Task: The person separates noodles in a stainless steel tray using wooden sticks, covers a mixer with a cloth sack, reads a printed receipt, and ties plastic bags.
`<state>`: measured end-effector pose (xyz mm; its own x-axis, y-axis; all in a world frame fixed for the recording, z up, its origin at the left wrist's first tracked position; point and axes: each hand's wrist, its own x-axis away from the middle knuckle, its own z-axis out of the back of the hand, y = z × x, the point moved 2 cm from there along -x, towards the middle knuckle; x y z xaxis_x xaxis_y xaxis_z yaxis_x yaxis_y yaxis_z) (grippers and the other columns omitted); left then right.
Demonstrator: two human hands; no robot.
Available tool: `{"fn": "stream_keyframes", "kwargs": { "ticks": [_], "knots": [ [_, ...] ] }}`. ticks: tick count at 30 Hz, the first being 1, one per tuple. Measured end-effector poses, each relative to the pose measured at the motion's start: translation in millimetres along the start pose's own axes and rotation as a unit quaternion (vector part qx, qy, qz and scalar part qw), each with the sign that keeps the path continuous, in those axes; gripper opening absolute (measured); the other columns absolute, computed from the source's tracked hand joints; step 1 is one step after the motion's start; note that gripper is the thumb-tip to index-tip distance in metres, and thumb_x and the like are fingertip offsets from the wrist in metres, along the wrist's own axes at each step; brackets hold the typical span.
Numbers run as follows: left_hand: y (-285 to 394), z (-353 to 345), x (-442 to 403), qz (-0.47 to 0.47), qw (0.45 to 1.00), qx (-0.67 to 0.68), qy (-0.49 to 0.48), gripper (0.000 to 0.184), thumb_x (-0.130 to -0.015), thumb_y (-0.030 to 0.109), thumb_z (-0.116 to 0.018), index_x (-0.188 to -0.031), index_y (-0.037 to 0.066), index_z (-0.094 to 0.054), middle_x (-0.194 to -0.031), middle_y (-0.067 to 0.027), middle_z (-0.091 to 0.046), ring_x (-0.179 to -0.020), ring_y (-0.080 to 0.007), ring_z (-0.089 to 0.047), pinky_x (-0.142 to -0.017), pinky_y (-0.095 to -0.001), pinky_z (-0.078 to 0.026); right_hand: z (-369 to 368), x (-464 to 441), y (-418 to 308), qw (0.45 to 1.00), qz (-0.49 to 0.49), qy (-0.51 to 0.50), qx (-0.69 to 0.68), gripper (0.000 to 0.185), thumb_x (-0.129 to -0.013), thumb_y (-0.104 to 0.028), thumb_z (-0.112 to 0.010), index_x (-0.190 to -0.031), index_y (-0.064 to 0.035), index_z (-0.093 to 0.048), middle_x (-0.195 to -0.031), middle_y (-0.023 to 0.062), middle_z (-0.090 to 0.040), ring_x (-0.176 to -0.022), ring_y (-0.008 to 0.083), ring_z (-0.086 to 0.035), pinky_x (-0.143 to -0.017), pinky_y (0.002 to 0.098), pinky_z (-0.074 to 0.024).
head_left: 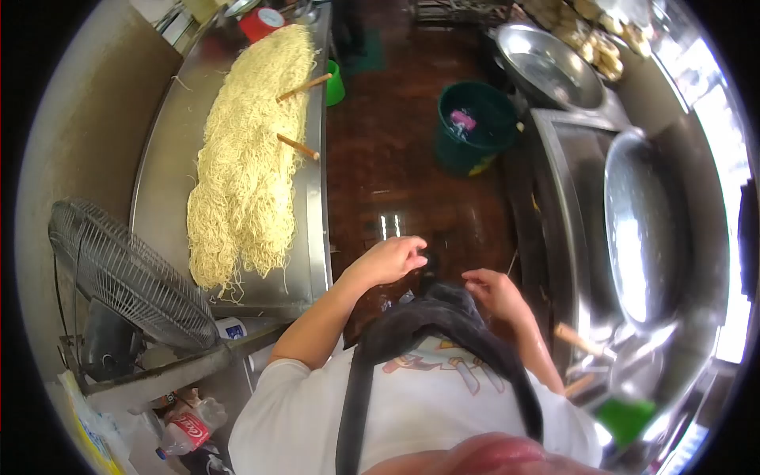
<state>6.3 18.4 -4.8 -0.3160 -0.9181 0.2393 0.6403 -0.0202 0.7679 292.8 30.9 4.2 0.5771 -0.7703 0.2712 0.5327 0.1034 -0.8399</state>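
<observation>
In front of the dark apron (443, 305), my left hand (396, 260) hangs in the air with loosely bent fingers, a small gap between the tips and nothing visible in them. My right hand (492, 291) is just right of the apron's top, fingers apart and holding nothing that shows. Left of both hands, a long heap of yellow noodles (253, 150) lies on a steel table (166, 174). Two wooden sticks, one farther (305, 87) and one nearer (298, 146), poke out of the noodles' right side.
A dark green bucket (475, 127) holding water and a pink item stands on the wet brown floor (380, 174). Large metal basins, one round (550, 67) and one oval (645, 229), are on the right. A fan (131, 273) and bottle (190, 427) are at left.
</observation>
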Motion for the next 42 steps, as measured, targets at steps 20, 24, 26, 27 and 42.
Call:
{"fn": "stream_keyframes", "kwargs": {
  "ticks": [20,24,26,27,42],
  "knots": [
    [-334.0,211.2,-51.3,0.409,0.794,0.189,0.407,0.051,-0.099,0.032,-0.066,-0.137,0.001,-0.052,-0.100,-0.0121,-0.066,-0.079,-0.0181,-0.064,-0.067,-0.0309,-0.054,33.1,-532.8,-180.2,0.841,0.434,-0.317,0.057,0.029,-0.089,-0.017,-0.069,-0.115,-0.0032,-0.069,-0.105,0.0180,-0.070,-0.101,0.0385,-0.066,-0.087,0.0473,-0.0524],
    [-399.1,265.1,-82.9,0.488,0.752,0.267,0.355,0.049,-0.098,0.047,-0.064,-0.123,0.005,-0.056,-0.088,-0.0068,-0.064,-0.064,-0.0158,-0.061,-0.053,-0.0304,-0.051,44.9,-623.9,-203.4,0.846,0.402,-0.329,0.119,0.030,-0.089,-0.019,-0.069,-0.114,-0.0028,-0.069,-0.103,0.0191,-0.070,-0.100,0.0396,-0.065,-0.086,0.0493,-0.0515],
    [-420.7,276.9,-113.5,0.466,0.747,0.347,0.322,0.049,-0.096,0.048,-0.066,-0.118,0.005,-0.055,-0.085,-0.0067,-0.064,-0.064,-0.0165,-0.063,-0.053,-0.0310,-0.052,53.5,-666.4,-210.2,0.855,0.381,-0.325,0.136,0.031,-0.089,-0.020,-0.069,-0.115,-0.0030,-0.068,-0.103,0.0191,-0.069,-0.103,0.0394,-0.064,-0.088,0.0491,-0.0510],
    [-431.7,280.4,-122.8,0.457,0.742,0.383,0.308,0.049,-0.095,0.048,-0.067,-0.116,0.006,-0.054,-0.084,-0.0066,-0.064,-0.064,-0.0169,-0.064,-0.053,-0.0313,-0.052,54.5,-684.5,-210.3,0.868,0.361,-0.309,0.141,0.032,-0.089,-0.021,-0.069,-0.116,-0.0033,-0.068,-0.105,0.0187,-0.069,-0.105,0.0390,-0.064,-0.090,0.0489,-0.0507],
    [-253.7,324.5,-140.3,0.580,0.479,0.466,0.466,0.025,-0.097,0.025,-0.069,-0.094,0.010,-0.050,-0.060,0.0031,-0.045,-0.043,-0.0081,-0.040,-0.037,-0.0266,-0.033,-94.0,-977.1,-228.7,0.734,0.311,-0.483,0.363,0.067,-0.090,-0.038,-0.073,-0.137,0.0024,-0.048,-0.116,0.0250,-0.066,-0.110,0.0388,-0.065,-0.093,0.0498,-0.0520]
  ]
}}
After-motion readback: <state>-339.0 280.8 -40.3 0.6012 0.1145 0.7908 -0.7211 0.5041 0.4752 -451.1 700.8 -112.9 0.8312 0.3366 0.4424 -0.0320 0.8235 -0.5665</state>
